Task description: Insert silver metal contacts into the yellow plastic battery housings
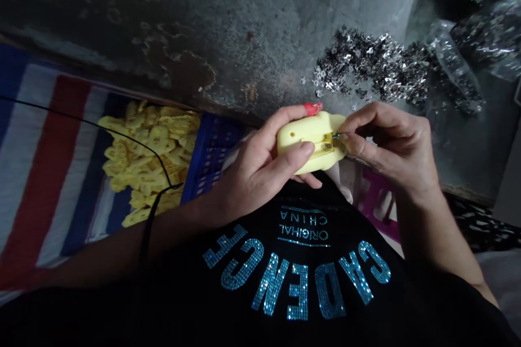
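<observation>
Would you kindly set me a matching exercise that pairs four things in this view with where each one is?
Things:
1. The yellow moulded plastic piece
2. The heap of yellow pieces
3. The heap of small silver metal parts
4. The thin blue item

Places:
A. On the grey concrete, beside a clear plastic bag
B. Gripped in the left hand
C. In a blue plastic crate
D. Pinched in the right hand

Pairs: 1-B, 2-C, 3-A, 4-D
</observation>
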{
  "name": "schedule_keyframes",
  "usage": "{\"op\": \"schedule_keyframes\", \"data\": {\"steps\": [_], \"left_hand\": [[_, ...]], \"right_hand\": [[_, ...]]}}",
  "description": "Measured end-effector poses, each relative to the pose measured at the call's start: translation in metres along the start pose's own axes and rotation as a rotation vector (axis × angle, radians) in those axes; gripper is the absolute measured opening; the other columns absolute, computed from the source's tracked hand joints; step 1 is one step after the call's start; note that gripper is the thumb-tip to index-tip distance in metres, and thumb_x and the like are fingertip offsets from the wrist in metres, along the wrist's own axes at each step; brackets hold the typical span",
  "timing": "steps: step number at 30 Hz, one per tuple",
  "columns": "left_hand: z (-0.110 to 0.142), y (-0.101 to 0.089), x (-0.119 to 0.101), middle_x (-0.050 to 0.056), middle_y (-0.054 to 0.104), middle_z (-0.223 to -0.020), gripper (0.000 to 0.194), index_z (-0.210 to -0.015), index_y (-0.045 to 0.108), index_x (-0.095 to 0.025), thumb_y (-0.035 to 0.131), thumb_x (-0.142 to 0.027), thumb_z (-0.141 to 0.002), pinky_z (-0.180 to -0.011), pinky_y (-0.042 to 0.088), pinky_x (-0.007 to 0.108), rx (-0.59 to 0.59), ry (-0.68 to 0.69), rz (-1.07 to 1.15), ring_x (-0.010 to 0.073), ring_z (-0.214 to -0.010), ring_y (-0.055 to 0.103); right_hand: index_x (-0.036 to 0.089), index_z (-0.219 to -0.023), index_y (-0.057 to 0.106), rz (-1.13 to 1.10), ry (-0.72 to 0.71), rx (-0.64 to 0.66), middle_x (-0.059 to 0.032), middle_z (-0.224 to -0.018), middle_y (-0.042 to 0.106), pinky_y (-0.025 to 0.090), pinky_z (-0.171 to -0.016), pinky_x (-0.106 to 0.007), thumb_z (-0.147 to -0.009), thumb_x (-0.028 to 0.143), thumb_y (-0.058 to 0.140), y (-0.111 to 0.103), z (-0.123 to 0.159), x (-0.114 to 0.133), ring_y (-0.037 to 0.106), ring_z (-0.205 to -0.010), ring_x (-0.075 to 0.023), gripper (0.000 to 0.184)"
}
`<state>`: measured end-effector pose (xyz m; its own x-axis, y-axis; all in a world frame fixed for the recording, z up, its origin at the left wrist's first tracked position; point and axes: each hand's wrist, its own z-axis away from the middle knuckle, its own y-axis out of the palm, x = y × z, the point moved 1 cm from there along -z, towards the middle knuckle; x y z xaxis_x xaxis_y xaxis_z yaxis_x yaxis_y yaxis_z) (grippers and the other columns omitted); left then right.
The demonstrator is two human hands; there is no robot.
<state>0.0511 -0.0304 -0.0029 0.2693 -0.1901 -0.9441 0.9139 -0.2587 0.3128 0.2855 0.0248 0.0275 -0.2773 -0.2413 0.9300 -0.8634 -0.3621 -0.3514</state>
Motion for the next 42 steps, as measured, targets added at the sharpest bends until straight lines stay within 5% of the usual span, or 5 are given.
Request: {"op": "schedule_keyframes", "data": {"steps": [10,16,26,38,42], "left_hand": [[0.010,0.004,0.006,0.009,0.054,-0.180,0.071,-0.173,0.052,-0.028,0.078,-0.038,-0.108,-0.084,0.081,0.038,-0.006,0.106,-0.204,0.0440,-0.153,0.066],[0.011,0.002,0.010,0.011,0.070,-0.162,0.076,-0.176,0.050,-0.028,0.079,-0.040,-0.106,-0.083,0.081,0.037,-0.003,0.095,-0.218,0.0432,-0.151,0.067],[0.002,0.007,0.004,0.013,0.061,-0.173,0.069,-0.169,0.057,-0.026,0.079,-0.044,-0.106,-0.088,0.081,0.039,-0.039,0.009,0.018,0.0367,-0.136,0.078],[0.000,0.008,0.000,0.014,0.057,-0.177,0.064,-0.166,0.057,-0.022,0.075,-0.043,-0.108,-0.084,0.081,0.040,-0.046,0.014,-0.001,0.0389,-0.140,0.075],[0.001,0.010,0.002,0.013,0.051,-0.181,0.065,-0.165,0.057,-0.022,0.077,-0.044,-0.107,-0.084,0.082,0.041,-0.065,0.014,0.012,0.0400,-0.143,0.074]], "right_hand": [[0.027,-0.099,0.081,0.083,0.016,-0.046,0.0027,-0.088,0.080,0.053,-0.065,-0.031,-0.099,0.031,0.086,0.006,0.004,0.002,0.067,-0.071,-0.0137,0.006],[0.029,-0.100,0.079,0.312,-0.040,-0.102,0.0032,-0.088,0.081,0.056,-0.067,-0.033,-0.097,0.027,0.085,0.012,0.006,0.009,0.068,-0.071,-0.0147,0.008],[0.032,-0.104,0.080,0.385,-0.047,-0.192,0.0026,-0.094,0.083,0.060,-0.065,-0.035,-0.102,0.030,0.082,0.015,0.014,0.013,0.070,-0.070,-0.0162,0.003],[0.040,-0.136,0.083,0.729,-0.318,-0.222,-0.0034,-0.121,0.087,0.061,-0.083,-0.046,-0.104,0.024,0.074,0.020,0.037,-0.014,0.076,-0.093,-0.0275,0.037],[0.041,-0.146,0.079,0.702,-0.247,-0.167,-0.0028,-0.130,0.086,0.061,-0.091,-0.049,-0.104,0.031,0.077,0.017,0.047,-0.027,0.077,-0.102,-0.0304,0.043]]}}
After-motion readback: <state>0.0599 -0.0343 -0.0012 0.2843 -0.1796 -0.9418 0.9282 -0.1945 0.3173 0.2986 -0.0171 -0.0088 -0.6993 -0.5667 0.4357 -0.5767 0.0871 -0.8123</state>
